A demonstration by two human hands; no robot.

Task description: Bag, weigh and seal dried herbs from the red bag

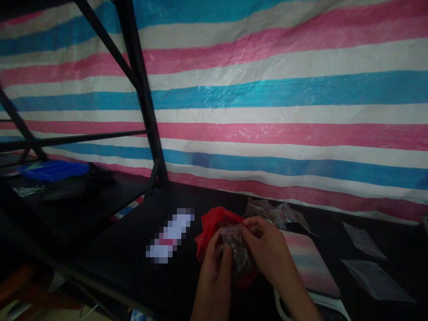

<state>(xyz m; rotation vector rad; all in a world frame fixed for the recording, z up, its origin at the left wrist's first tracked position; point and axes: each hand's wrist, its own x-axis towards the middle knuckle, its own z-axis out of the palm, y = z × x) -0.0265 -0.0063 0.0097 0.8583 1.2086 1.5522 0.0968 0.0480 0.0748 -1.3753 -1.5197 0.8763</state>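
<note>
Both of my hands meet low in the middle of the view over a dark table (133, 267). Between them is a small clear plastic bag (236, 249) filled with dark small pieces. My left hand (216, 267) grips its left side and my right hand (267, 245) pinches its top edge. Under and behind the bag lies a crumpled red plastic bag (214, 225).
More small clear bags (274, 211) lie behind my hands, and flat clear pouches (374, 276) rest at the right. A striped pad (309, 263) sits by my right wrist. A black metal rack (140, 93) and a blue tray (53, 169) stand at left, before a striped tarp (284, 98).
</note>
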